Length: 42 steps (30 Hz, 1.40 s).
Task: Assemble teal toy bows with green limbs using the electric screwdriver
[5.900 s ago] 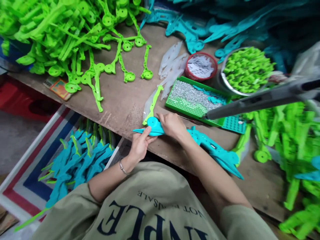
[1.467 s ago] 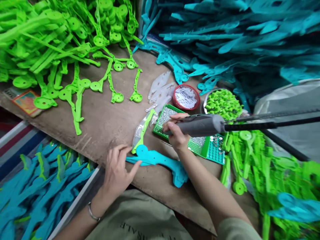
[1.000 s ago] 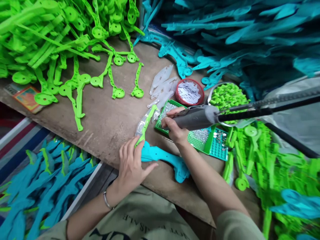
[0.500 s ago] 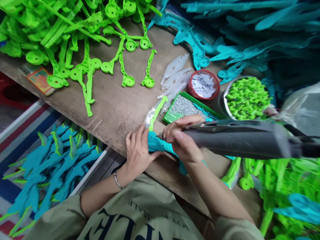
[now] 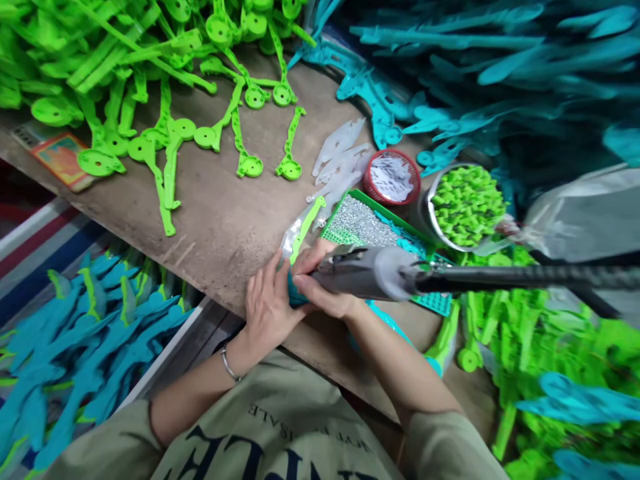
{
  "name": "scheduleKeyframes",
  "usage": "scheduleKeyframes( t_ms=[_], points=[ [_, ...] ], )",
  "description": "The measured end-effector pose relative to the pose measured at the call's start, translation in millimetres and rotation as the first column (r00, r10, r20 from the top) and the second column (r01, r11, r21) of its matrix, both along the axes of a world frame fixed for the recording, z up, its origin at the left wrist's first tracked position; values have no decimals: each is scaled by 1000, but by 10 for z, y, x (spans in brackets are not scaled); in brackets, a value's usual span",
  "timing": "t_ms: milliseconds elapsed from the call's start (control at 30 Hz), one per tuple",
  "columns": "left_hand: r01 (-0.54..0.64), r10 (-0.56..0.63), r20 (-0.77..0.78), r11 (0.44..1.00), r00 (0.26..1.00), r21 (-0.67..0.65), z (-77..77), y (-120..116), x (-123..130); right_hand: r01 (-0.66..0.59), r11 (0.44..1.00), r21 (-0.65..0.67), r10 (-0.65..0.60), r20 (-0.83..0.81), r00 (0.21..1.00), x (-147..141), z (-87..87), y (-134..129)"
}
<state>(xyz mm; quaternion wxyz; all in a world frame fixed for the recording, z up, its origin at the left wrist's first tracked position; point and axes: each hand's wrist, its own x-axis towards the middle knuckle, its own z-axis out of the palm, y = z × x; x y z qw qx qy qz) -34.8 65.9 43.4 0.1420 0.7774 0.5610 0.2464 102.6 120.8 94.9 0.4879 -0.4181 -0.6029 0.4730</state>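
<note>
My right hand (image 5: 327,285) is wrapped round a grey electric screwdriver (image 5: 367,272), which slants down to the left. Its tip is hidden behind my fingers. Under it lies a teal plastic part (image 5: 295,292), mostly covered by my hands. My left hand (image 5: 270,303) grips that part, with the fingers along its far side and the thumb near the bench edge. From the far end of the teal part sticks out a lime-green strip (image 5: 307,228) beside a clear plastic piece (image 5: 291,235).
Lime-green arms (image 5: 150,47) are heaped at the back left, teal parts (image 5: 450,60) at the back right. A green tray (image 5: 333,235) of screws, a red basket (image 5: 367,183) and a metal pot (image 5: 434,217) of green pieces stand beyond my hands. Assembled teal pieces (image 5: 95,333) fill a striped bag left.
The screwdriver has swung, its rear end now pointing more toward the camera, and my right hand has moved left, closer to my left hand. The whole view has shifted slightly.
</note>
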Motion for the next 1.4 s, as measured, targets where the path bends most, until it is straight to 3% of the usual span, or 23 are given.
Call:
scheduleKeyframes(
  t_ms=[100,200,267,333,433,533,600,767,900,1067,1400],
  points=[
    [2,-2,-19,1000,1000,13,11,29,-16,-138,990,30,141,-107,984,21,-9,47],
    [26,-26,-39,1000,999,-4,46,68,-51,37,999,29,-28,-247,969,159,-5,-43],
    [44,-42,-57,999,997,19,85,88,-63,195,979,51,-176,-257,950,335,59,-156],
    [87,-80,-87,993,993,79,132,93,-38,362,925,112,-331,-226,916,565,158,-273],
    [260,-240,-123,949,963,181,180,65,102,601,776,194,-562,-222,797,938,262,-391],
    [448,-426,-148,875,892,184,156,31,297,738,648,186,-690,-267,673,1229,212,-402],
    [481,-458,-162,862,874,160,112,35,382,765,619,181,-713,-278,643,1349,108,-359],
    [458,-426,-198,875,883,159,65,119,327,750,642,160,-720,-209,662,1476,-163,-193],
    [466,-440,-175,871,881,154,95,166,240,755,646,114,-729,-202,654,1516,-275,-103],
    [452,-431,-158,880,888,142,88,167,243,766,633,108,-739,-209,640,1547,-319,-58],
    [459,-436,-168,879,884,131,111,236,167,697,711,88,-672,-205,711,1554,-302,-10]
  ],
)
